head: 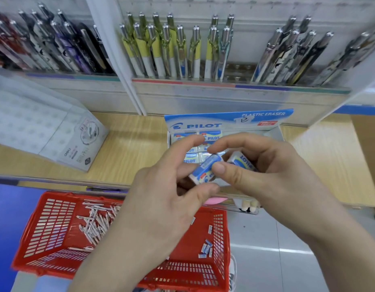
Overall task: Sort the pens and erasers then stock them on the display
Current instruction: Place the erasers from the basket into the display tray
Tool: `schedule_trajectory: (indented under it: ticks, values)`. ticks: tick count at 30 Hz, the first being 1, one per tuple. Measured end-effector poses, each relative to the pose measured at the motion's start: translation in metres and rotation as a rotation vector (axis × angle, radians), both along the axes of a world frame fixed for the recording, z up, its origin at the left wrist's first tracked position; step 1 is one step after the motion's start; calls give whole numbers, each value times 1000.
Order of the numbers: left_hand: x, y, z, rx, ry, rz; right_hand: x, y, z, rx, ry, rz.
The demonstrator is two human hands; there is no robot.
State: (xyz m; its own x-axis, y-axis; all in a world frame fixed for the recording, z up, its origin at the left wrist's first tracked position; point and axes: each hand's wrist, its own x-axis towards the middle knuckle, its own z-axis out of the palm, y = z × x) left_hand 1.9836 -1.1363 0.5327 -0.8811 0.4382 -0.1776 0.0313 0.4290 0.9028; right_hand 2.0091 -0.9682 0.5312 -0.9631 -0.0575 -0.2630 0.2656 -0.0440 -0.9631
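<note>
Both hands meet over the open Pilot eraser display box (228,120) on the wooden shelf. My left hand (161,199) pinches a blue, white and yellow eraser (204,168) between thumb and fingers. My right hand (266,171) touches that same eraser with its thumb and curls its fingers round a second eraser (242,160). Several erasers (190,160) lie in rows inside the box. Below, a red basket (45,224) holds several white pens (96,222) and a small cluster of loose erasers (206,248).
Pens stand in racks along the back: dark ones (56,43) at left, yellow and white ones (174,49) in the middle, patterned ones (294,53) at right. A clear plastic pen box (35,123) leans on the shelf at left. Grey floor (266,249) lies right of the basket.
</note>
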Motion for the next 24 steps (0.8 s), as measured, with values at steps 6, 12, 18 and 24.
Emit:
schedule_trajectory:
  ticks: [6, 12, 18, 24]
  values:
    - [3, -1, -12, 105, -13, 199, 7, 3, -6, 163, -60, -45]
    - [5, 5, -16, 92, -11, 260, 8, 5, -7, 303, -26, -6]
    - [1, -1, -24, -108, 241, 172, 4, 8, -7, 457, -19, -57]
    - [-16, -15, -35, -220, 243, 288, -5, 4, -4, 932, -56, 83]
